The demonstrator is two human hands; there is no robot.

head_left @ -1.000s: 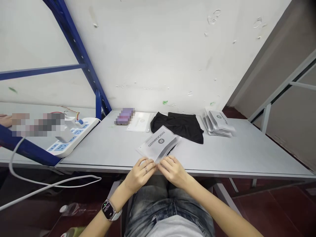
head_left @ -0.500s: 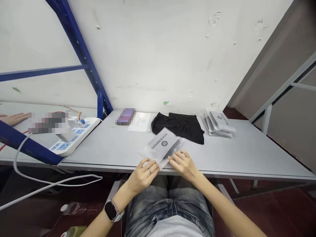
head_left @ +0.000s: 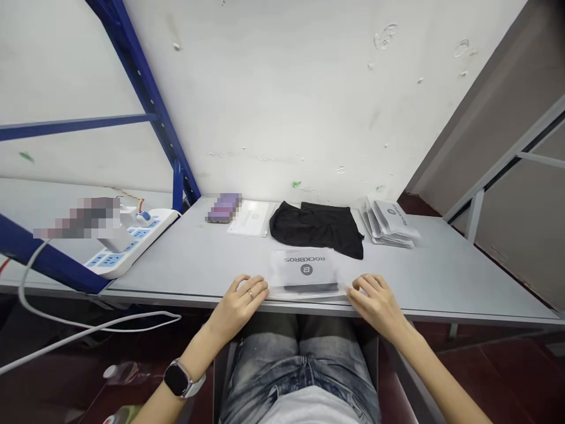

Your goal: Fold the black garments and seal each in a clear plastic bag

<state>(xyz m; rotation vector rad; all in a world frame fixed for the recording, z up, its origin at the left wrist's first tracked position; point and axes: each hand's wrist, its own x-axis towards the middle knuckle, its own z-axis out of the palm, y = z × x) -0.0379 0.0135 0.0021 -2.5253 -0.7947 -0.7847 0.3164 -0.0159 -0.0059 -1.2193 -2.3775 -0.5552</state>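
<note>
Packet [head_left: 304,259]: we have it lying at the near edge of the tabletop [head_left: 441,271], lower centre of the frame.
Left hand [head_left: 244,300]: pinching the packet's near left corner for us.
Right hand [head_left: 375,303]: pinching its near right corner, so our hands are well apart.
Black cloth [head_left: 318,227]: rumpled just behind the packet, taking up the space there.
Centre left: we see a flat sleeve [head_left: 248,219] beside a phone [head_left: 224,208] (its screen is pixelated).
Centre right: a stack of packets [head_left: 391,218], edges fanned.
Left side: a power strip [head_left: 132,244] with plugs [head_left: 115,238], near a blue post [head_left: 150,100]; a white cable [head_left: 110,325] loops below.
Lower left: a clear bottle [head_left: 121,373].
Writing: we read "ROCKBROS", upside down, with a round logo, on our packet; the stack's top packet bears the same brand, slanted; the sleeve's faint print is too small to read.
</note>
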